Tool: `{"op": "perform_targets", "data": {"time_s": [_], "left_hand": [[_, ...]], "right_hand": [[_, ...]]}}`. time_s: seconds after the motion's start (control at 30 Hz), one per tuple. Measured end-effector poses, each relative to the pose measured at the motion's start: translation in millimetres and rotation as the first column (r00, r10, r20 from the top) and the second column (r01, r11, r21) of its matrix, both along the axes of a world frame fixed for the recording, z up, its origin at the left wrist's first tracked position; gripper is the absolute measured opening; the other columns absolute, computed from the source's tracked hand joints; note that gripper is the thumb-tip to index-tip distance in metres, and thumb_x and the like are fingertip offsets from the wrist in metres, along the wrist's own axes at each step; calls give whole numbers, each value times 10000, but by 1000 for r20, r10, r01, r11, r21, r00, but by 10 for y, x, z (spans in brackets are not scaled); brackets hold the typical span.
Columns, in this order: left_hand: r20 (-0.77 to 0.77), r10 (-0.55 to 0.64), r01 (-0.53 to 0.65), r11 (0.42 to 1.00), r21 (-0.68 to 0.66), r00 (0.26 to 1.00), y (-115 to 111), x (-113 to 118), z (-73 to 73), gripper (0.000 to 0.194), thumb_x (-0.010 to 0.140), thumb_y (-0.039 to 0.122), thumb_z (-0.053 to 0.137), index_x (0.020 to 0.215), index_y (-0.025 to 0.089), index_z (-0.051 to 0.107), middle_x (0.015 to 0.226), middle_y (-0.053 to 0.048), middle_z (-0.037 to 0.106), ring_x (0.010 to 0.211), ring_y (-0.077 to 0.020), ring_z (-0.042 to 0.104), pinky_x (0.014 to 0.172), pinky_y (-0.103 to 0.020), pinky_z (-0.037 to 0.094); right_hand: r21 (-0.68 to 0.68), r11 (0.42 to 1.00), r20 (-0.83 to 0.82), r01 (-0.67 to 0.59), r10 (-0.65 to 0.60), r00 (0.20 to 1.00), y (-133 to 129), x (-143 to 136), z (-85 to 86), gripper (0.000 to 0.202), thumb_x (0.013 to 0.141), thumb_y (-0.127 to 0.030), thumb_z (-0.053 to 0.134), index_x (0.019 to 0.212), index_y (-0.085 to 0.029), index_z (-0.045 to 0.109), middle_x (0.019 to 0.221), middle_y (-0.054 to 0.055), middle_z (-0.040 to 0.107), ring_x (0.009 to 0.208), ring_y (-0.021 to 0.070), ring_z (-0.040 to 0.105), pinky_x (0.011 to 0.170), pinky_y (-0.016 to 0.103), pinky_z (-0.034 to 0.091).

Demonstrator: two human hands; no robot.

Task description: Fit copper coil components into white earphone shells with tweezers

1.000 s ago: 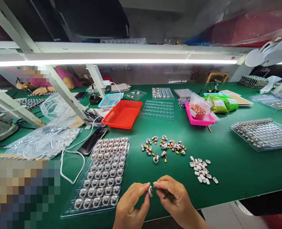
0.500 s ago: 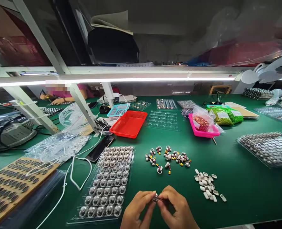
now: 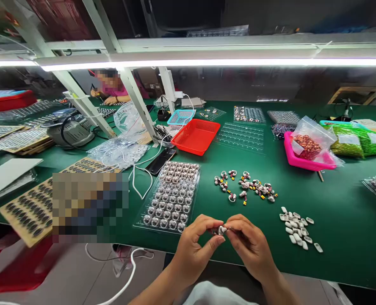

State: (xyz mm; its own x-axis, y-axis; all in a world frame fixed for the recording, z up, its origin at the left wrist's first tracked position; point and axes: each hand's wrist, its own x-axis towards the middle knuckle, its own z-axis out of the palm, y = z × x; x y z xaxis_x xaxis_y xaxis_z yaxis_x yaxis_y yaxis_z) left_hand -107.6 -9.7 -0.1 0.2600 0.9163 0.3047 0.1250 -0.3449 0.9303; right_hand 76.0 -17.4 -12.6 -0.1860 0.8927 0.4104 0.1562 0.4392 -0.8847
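Near the table's front edge, my left hand (image 3: 201, 241) pinches a small whitish earbud-like part (image 3: 221, 230) between thumb and index finger. My right hand (image 3: 247, 241) is closed in a pinch against the part's right side; a thin, dark sliver shows at its fingertips, too small to name. Beyond my hands lies a loose group of small whitish curved pieces (image 3: 256, 186) with red wires and yellow tabs. To the right is a heap of small white oval caps (image 3: 297, 226). A clear tray (image 3: 172, 195) with rows of shiny round parts lies to the left.
A red basket (image 3: 196, 137), a blue basket (image 3: 181, 117) and a phone (image 3: 161, 161) lie farther back. At the right, a pink tray (image 3: 311, 161) holds a bag of copper-coloured bits. A white cable (image 3: 140, 167) winds across the left. Another person (image 3: 111, 89) sits far left.
The view has tilted down and swung left, so the table's front edge and my forearms now show. Both hands stay together at the small part, which is now more exposed.
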Motion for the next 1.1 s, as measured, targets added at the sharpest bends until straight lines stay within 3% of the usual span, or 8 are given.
{"op": "perform_targets", "data": {"time_s": [0.23,0.47,0.6,0.8,0.9,0.97,1.0,1.1], "left_hand": [[-22,78,-77,997,23,997,-33,1,34,172,828,135,714,996,172,718,855,-43,702,771,-170,653,720,-274,542],[-54,91,-89,995,41,994,-23,-16,15,204,826,130,703,1023,183,718,884,-53,717,793,-180,673,728,-291,562],[-54,80,-80,997,5,995,-3,-26,-23,230,835,140,694,1058,193,719,895,-49,723,790,-174,682,743,-291,574],[-100,120,-127,989,-75,988,4,-77,-147,320,888,269,676,1205,226,670,1112,-92,722,910,-201,703,814,-326,596],[-149,133,-145,987,-71,980,26,-70,-287,319,910,332,650,1207,221,672,1111,-106,725,929,-219,709,808,-341,607],[-164,126,-139,988,-69,978,46,-32,-400,313,916,346,641,1197,214,680,1083,-108,736,910,-222,717,799,-342,611],[-166,121,-134,989,-66,979,53,-6,-455,308,917,350,639,1186,208,686,1067,-109,742,900,-225,720,793,-342,613],[-165,109,-119,992,-50,980,57,59,-582,302,923,364,624,1159,189,697,1029,-116,752,877,-231,728,767,-340,620]], "right_hand": [[-31,999,-20,-8,7,1000,-1,-47,-45,108,958,-160,579,971,-206,676,894,56,660,803,175,644,657,259,512],[62,998,91,15,-21,996,36,-34,-31,133,941,-131,577,994,-208,671,883,54,663,779,168,646,610,237,525],[46,999,129,1,-7,992,55,-32,-18,122,954,-157,558,989,-203,666,870,54,653,738,162,634,607,243,522],[-24,999,256,31,-24,966,155,109,82,141,964,-222,536,893,-196,654,773,21,625,634,138,567,546,231,443],[-40,994,421,101,-75,904,353,326,198,187,956,-265,535,837,-194,660,704,-1,621,603,135,556,534,234,414],[-39,973,558,229,-169,812,596,537,299,206,947,-295,545,833,-191,682,680,-12,634,604,138,563,553,239,414],[-30,944,632,327,-236,738,749,663,354,211,943,-310,553,841,-194,697,686,-18,647,613,137,569,570,240,419],[25,858,689,513,-387,613,1274,1100,502,230,956,-293,541,897,-146,706,686,9,649,639,158,580,588,268,417]]}}
